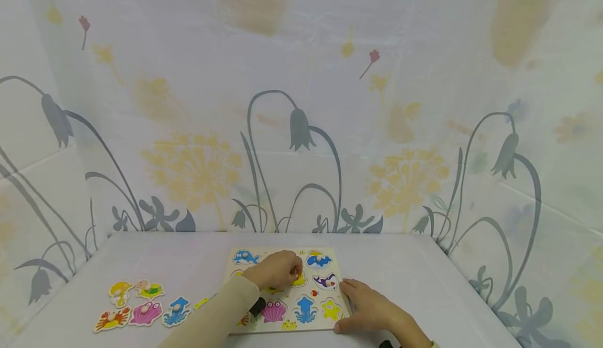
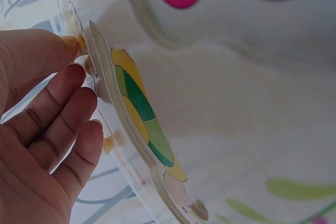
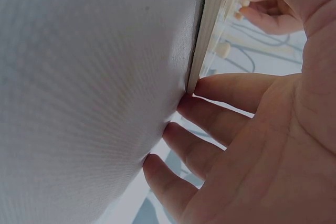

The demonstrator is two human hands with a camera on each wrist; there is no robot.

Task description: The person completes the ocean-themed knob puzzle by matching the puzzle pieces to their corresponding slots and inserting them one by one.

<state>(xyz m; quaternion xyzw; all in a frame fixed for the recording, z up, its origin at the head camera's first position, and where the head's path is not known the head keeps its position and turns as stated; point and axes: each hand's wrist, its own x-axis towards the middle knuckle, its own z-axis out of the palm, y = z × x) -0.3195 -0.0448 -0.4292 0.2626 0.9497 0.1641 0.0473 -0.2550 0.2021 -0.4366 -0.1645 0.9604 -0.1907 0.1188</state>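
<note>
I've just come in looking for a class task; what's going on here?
Someone is working on a sea-animal puzzle board. The left hand seems to pinch a yellow piece over it, partly hiding which creature it is. The right hand rests against the board's right edge. A crab, shell, squid and turtle lie loose to the left, not yet placed.
</note>
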